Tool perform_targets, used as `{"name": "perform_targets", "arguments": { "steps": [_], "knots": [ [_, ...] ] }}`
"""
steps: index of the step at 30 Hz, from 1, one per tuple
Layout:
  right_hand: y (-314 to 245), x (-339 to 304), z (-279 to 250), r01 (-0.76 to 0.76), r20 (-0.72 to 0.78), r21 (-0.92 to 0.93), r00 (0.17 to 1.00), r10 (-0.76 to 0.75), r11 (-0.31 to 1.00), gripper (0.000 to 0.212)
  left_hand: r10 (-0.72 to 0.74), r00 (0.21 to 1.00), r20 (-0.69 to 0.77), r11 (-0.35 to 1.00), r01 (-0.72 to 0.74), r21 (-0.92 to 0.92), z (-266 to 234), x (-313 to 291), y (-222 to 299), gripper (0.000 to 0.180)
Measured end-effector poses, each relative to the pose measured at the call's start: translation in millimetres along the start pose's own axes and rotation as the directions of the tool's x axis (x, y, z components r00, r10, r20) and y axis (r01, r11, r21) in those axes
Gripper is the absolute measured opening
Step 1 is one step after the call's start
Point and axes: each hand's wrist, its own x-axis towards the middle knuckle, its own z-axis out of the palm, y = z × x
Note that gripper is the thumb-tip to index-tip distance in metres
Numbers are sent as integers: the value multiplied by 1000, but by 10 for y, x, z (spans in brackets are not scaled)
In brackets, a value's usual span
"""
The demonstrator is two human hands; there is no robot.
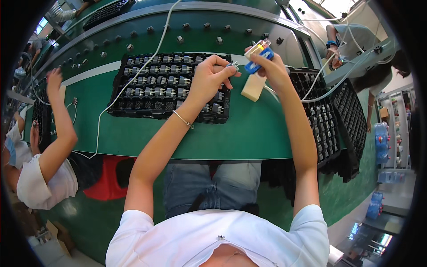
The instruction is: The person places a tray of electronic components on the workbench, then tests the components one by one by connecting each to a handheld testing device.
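My left hand point(210, 79) is closed in a pinch on a small metal part point(234, 66), above the right side of a black tray point(169, 115). The tray carries rows of small grey metal parts point(149, 91). In my right hand point(272, 70) is a small blue and clear plastic device point(266, 54) with a yellow bit; its exact kind cannot be made out. The two hands are close together but apart. Just below the device a cream-coloured block point(253, 87) stands on the green table point(249, 129).
More black trays point(318, 115) with parts stand at the right. A white cable point(133, 80) crosses the left side of the tray. Small parts point(180, 39) lie spread along the green strip beyond. A co-worker's arm point(60, 111) reaches in at the left; another person point(356, 42) is at the far right.
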Motion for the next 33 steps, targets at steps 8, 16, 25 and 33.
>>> {"name": "perform_targets", "arguments": {
  "steps": [8, 16, 25, 33],
  "knots": [
    [48, -603, 39, -150, 237, 463, 971, 41, 873, 39, 34, 996, 81, 981, -49, 186, 200, -140, 31, 22],
    [191, -636, -25, -249, 349, 490, 934, 74, 835, 45, 3, 989, 151, 990, -24, 141, 261, -161, -16, 21],
    [52, -697, -323, -103, 340, 352, 940, -24, 930, 46, 154, 974, 168, 707, -227, 669, 44, -287, 203, 44],
    [266, -606, -350, 102, -127, -270, 982, -141, 957, 59, 35, 982, -184, -60, 186, 981, -611, -936, 416, 45]
  ]
}}
